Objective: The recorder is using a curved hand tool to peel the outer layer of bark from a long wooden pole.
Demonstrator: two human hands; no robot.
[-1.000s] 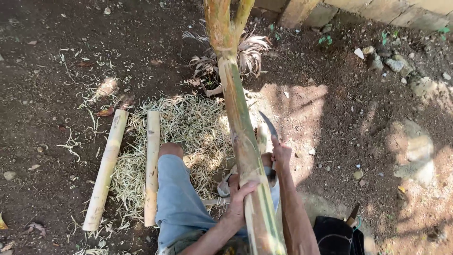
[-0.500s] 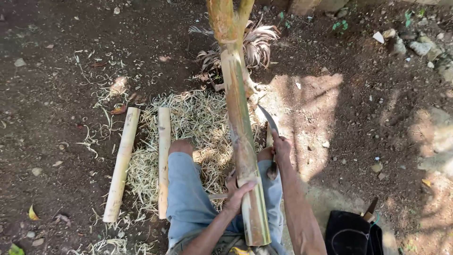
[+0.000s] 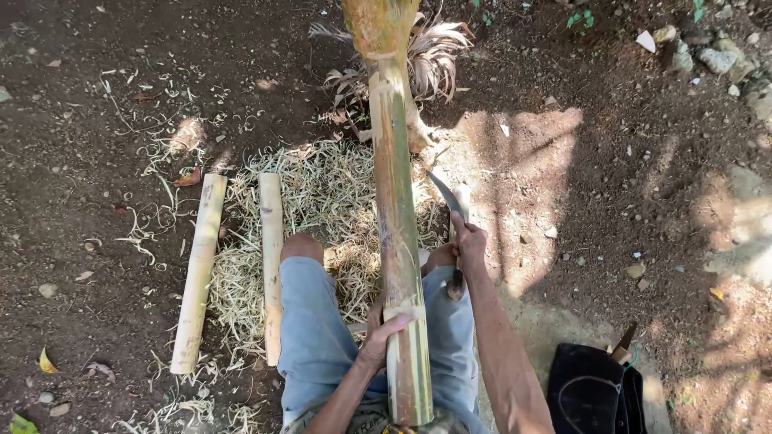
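Observation:
A long green bamboo pole (image 3: 396, 201) runs from my lap out toward the ground ahead, between my knees. My left hand (image 3: 383, 331) grips it low down, near its cut end. My right hand (image 3: 469, 241) holds a curved knife (image 3: 445, 195) by the handle, blade pointing away, just right of the pole and not touching it. I sit in blue jeans (image 3: 310, 329) with knees bent.
Two cut bamboo lengths (image 3: 196, 273) (image 3: 271, 261) lie side by side on the left, over a heap of pale shavings (image 3: 322, 189). A black bag (image 3: 593, 387) with a tool handle sits at the lower right. Dry palm leaves (image 3: 430, 56) and stones (image 3: 708, 48) lie ahead on bare dirt.
The pole has slid back toward me. My left hand stays on its lower end. The right hand and knife have hardly moved beside it.

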